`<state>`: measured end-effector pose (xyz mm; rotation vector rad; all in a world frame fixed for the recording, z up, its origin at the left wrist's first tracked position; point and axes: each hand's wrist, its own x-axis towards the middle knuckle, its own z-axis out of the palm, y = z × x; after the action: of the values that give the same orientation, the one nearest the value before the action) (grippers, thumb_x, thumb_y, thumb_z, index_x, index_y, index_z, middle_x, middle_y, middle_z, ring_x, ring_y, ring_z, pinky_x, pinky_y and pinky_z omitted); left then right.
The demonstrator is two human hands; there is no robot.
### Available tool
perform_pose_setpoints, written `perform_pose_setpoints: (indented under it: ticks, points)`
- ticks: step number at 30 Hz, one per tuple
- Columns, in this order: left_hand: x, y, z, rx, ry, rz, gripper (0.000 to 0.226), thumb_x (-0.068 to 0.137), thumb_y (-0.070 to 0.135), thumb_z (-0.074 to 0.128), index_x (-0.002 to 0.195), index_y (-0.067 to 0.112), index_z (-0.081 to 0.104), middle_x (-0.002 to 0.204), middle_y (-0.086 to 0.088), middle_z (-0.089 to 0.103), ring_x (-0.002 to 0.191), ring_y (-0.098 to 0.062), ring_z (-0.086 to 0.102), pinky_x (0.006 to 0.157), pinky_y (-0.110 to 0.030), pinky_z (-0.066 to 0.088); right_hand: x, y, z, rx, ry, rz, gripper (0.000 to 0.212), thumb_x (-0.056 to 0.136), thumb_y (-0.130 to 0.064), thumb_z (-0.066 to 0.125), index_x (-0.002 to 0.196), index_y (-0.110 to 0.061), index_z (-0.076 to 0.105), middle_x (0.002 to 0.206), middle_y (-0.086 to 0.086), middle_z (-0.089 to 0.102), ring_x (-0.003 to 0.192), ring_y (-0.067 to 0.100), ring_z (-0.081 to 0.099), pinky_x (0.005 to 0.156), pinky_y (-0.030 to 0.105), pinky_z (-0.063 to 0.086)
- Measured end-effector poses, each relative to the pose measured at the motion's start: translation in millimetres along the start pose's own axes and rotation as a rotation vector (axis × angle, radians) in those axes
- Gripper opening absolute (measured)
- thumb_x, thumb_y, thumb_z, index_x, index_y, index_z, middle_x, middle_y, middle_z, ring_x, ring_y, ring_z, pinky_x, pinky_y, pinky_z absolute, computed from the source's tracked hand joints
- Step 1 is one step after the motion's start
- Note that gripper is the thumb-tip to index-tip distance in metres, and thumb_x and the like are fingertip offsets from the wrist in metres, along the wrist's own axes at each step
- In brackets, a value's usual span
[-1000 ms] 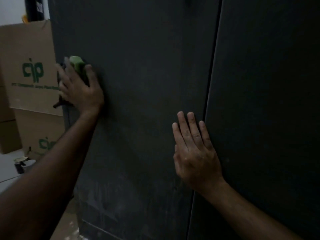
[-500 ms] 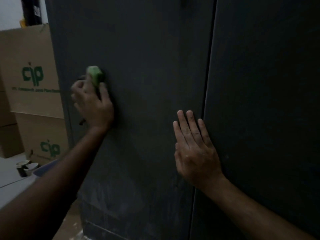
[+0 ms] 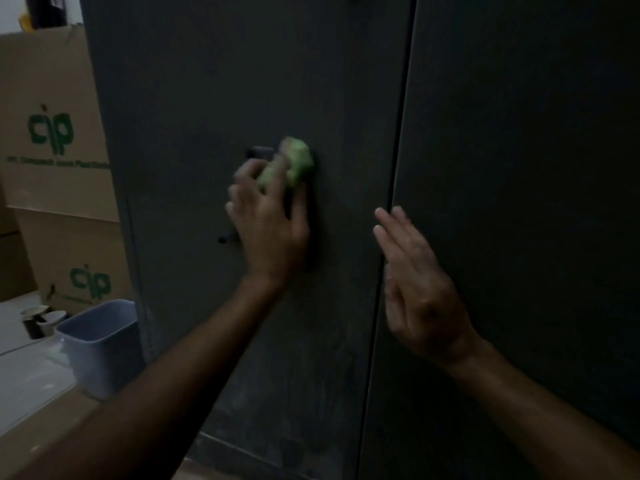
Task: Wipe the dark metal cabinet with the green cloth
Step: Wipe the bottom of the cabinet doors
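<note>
Two hands touch the cabinet: the left hand holds the cloth against the door, and the right hand, at its 4 o'clock, lies flat with straight fingers.

Left hand is up on the cabinet door, arm stretched out, fingers curled around the green cloth, grip looks tight but it's blurry. Right hand is flat beside the door seam, fingers straight.
</note>
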<state>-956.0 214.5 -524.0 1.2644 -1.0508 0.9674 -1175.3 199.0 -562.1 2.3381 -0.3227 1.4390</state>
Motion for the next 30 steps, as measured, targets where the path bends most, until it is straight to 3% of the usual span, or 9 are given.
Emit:
perform_pose_setpoints:
  ticks: [3, 5, 11, 14, 20, 22, 26, 28, 30]
  points:
    - [-95.1, 16.6, -12.3, -0.019, -0.309, 0.495, 0.050, 0.097, 0.039, 0.051, 0.146, 0.028, 0.043, 0.136, -0.013, 0.041, 0.119, -0.031, 0.046, 0.091, -0.043, 0.038, -10.1, 12.8, -24.2, 0.025, 0.093, 0.057, 0.050, 0.091, 0.007, 0.043, 0.141, 0.010, 0.041, 0.152, 0.022, 0.038, 0.147, 0.034, 0.029, 0.121, 0.044, 0.027]
    - [-127.4, -2.1, -29.7, -0.021, -0.426, 0.598, 0.051, 0.098, 0.039, 0.050, 0.147, 0.033, 0.039, 0.135, -0.007, 0.041, 0.117, -0.027, 0.047, 0.090, -0.041, 0.041, -24.2, 17.7, -37.4, 0.013, 0.084, 0.080, 0.050, 0.092, 0.006, 0.042, 0.142, 0.008, 0.040, 0.153, 0.020, 0.038, 0.148, 0.032, 0.029, 0.120, 0.042, 0.028]
    - [-74.1, 43.7, 3.1, -0.069, -0.091, -0.067, 0.052, 0.097, 0.037, 0.050, 0.148, 0.030, 0.042, 0.130, -0.013, 0.046, 0.110, -0.027, 0.044, 0.089, -0.037, 0.031, -56.0, 24.6, -51.5, -0.063, -0.078, 0.138, 0.052, 0.092, 0.000, 0.040, 0.144, 0.005, 0.039, 0.156, 0.016, 0.033, 0.150, 0.028, 0.023, 0.122, 0.040, 0.026]
    - [-88.5, 70.9, 15.4, -0.028, -0.153, 0.206, 0.052, 0.100, 0.043, 0.048, 0.150, 0.030, 0.039, 0.138, -0.011, 0.040, 0.117, -0.029, 0.044, 0.093, -0.041, 0.033, -60.5, 27.6, -51.7, -0.063, -0.083, 0.132, 0.054, 0.090, 0.006, 0.043, 0.144, 0.007, 0.039, 0.157, 0.017, 0.031, 0.151, 0.029, 0.022, 0.122, 0.040, 0.024]
    - [-140.5, 0.0, -33.2, 0.073, -0.526, 0.970, 0.051, 0.094, 0.036, 0.054, 0.145, 0.035, 0.050, 0.132, -0.011, 0.052, 0.110, -0.030, 0.057, 0.088, -0.041, 0.041, -61.7, 27.6, -44.5, -0.073, -0.064, 0.135, 0.054, 0.090, 0.005, 0.045, 0.143, 0.007, 0.040, 0.156, 0.019, 0.034, 0.151, 0.030, 0.020, 0.121, 0.045, 0.027]
    - [-122.7, 5.0, -32.8, 0.053, -0.510, 0.871, 0.051, 0.095, 0.033, 0.052, 0.145, 0.031, 0.045, 0.132, -0.012, 0.046, 0.110, -0.031, 0.053, 0.086, -0.040, 0.039, -62.3, 26.8, -40.5, -0.053, -0.031, 0.152, 0.053, 0.090, 0.007, 0.045, 0.144, 0.007, 0.040, 0.156, 0.019, 0.034, 0.151, 0.030, 0.020, 0.121, 0.046, 0.028]
    - [-53.0, 70.5, 5.0, -0.023, -0.231, 0.248, 0.056, 0.095, 0.037, 0.054, 0.149, 0.031, 0.039, 0.136, -0.010, 0.039, 0.112, -0.028, 0.043, 0.087, -0.037, 0.032, -61.5, 24.1, -37.3, 0.126, 0.097, 0.204, 0.048, 0.096, 0.004, 0.038, 0.145, 0.007, 0.037, 0.156, 0.021, 0.034, 0.150, 0.031, 0.024, 0.122, 0.041, 0.026]
    - [-50.8, 89.4, 14.5, 0.016, -0.195, 0.298, 0.054, 0.098, 0.043, 0.050, 0.149, 0.032, 0.038, 0.137, -0.008, 0.035, 0.111, -0.026, 0.042, 0.086, -0.036, 0.030, -64.0, 24.0, -39.5, 0.182, 0.122, 0.234, 0.047, 0.097, 0.004, 0.037, 0.144, 0.009, 0.037, 0.155, 0.022, 0.034, 0.149, 0.031, 0.025, 0.122, 0.041, 0.026]
    - [-81.7, 86.0, 10.3, 0.013, -0.249, 0.543, 0.052, 0.098, 0.048, 0.050, 0.146, 0.032, 0.038, 0.136, -0.010, 0.034, 0.111, -0.029, 0.042, 0.086, -0.041, 0.034, -65.6, 23.9, -42.8, 0.184, 0.130, 0.235, 0.046, 0.098, 0.002, 0.038, 0.144, 0.009, 0.038, 0.155, 0.022, 0.034, 0.149, 0.032, 0.026, 0.121, 0.042, 0.026]
